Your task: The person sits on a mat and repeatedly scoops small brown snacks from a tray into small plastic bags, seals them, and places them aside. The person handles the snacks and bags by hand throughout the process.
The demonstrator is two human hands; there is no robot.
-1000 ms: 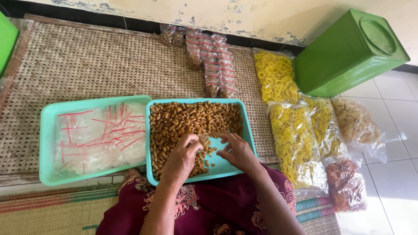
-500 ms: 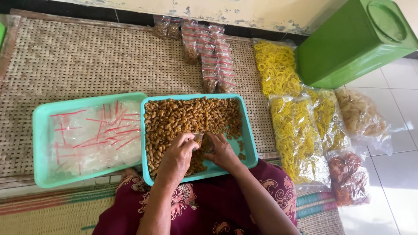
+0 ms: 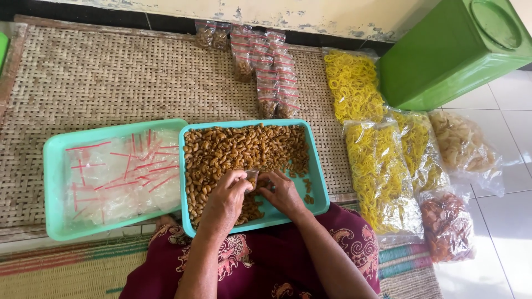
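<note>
Small clear plastic bag [image 3: 252, 176], pinched between the fingertips of both hands, sat just below the centre of the frame, over a teal tray [image 3: 318, 185]; too little of it showed to tell which way its long axis ran. The left hand [image 3: 226, 196] curled its fingers over the bag's left side, and the right hand [image 3: 284, 191] gripped its right edge with fingers pressed together. Curved, ridged brown macaroni snacks [image 3: 238, 149] filled the rectangular plastic tray. A second teal tray [image 3: 55, 182] to the left held flat clear bags with red strips [image 3: 119, 174]. Both trays rested on a coarse woven mat [image 3: 100, 77]. Filled small packets [image 3: 266, 72] lay at upper centre, glossy sacks of yellow ring crackers [image 3: 379, 166] at right, beside a smooth green bin [image 3: 449, 55].
</note>
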